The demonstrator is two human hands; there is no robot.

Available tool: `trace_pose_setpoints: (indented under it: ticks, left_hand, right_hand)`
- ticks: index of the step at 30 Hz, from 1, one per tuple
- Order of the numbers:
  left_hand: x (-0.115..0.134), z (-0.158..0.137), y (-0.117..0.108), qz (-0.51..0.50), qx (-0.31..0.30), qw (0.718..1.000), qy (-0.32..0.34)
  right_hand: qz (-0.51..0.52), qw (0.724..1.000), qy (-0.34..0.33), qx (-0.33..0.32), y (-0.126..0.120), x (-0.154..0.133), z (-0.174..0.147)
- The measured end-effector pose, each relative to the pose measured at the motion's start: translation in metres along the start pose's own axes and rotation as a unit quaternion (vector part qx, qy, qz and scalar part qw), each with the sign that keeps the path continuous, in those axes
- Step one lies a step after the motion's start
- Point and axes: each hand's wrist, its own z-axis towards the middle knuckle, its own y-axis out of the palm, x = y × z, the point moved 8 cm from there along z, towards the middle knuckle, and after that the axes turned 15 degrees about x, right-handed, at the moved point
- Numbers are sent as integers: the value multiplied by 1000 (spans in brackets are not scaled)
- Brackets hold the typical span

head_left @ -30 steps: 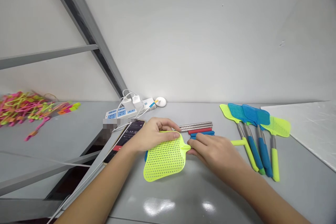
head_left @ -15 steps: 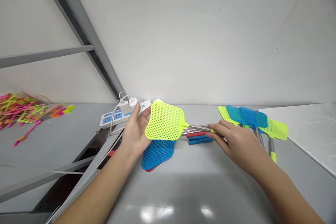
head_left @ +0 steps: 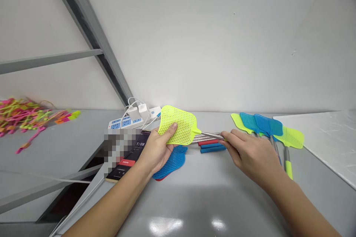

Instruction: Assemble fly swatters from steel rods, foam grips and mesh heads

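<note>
Head view: left hand pinches the yellow swatter, right hand grips its rod; holding both in line seems wisest.

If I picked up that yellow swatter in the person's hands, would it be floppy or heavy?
The yellow swatter would probably feel light, since its flat head is full of holes. That head may bend a little when pushed, because it looks thin. Its shiny metal rod looks straight, so it is likely stiffer.
</note>
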Motion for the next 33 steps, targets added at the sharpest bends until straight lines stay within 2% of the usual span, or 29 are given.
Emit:
trace_pose_setpoints:
  ticks: [4, 8, 10, 13, 15, 17, 21, 24, 26, 29, 33]
  left_hand:
    - [0, -1, 1, 19, -15, 1000, 2]
    - [-2, -1, 2, 36, -26, 999, 4]
    - [-2, -1, 2, 43, -32, 999, 3]
    - [-3, 0, 1, 47, -37, 998, -18]
    - [-4, 1, 0, 30, -30, 998, -46]
    - [-2, 2, -1, -23, -14, 998, -65]
    - [5, 1, 6, -150, -12, 985, -82]
    - [1, -6, 16, -170, -39, 982, -77]
    - [-8, -14, 21, -142, -63, 985, -67]
    - [-30, -27, 28, -45, -101, 992, -64]
    - [-46, -37, 31, 50, -120, 991, -38]
  right_hand:
    - [13, 1000, 11, -15, 2, -2, -1]
    - [69, 991, 78, -78, 13, 5, -5]
    - [125, 973, 136, -139, 21, 10, -9]
    - [215, 923, 217, -232, 30, 13, -17]
    - [258, 894, 251, -268, 29, 13, -20]
    - [269, 883, 269, -276, 27, 12, -20]
    - [225, 903, 272, -246, 24, 13, -17]
    - [187, 922, 258, -218, 27, 12, -15]
    - [165, 936, 241, -198, 29, 9, -14]
    - [146, 951, 204, -178, 30, -1, -13]
    - [143, 966, 149, -156, 30, -17, -12]
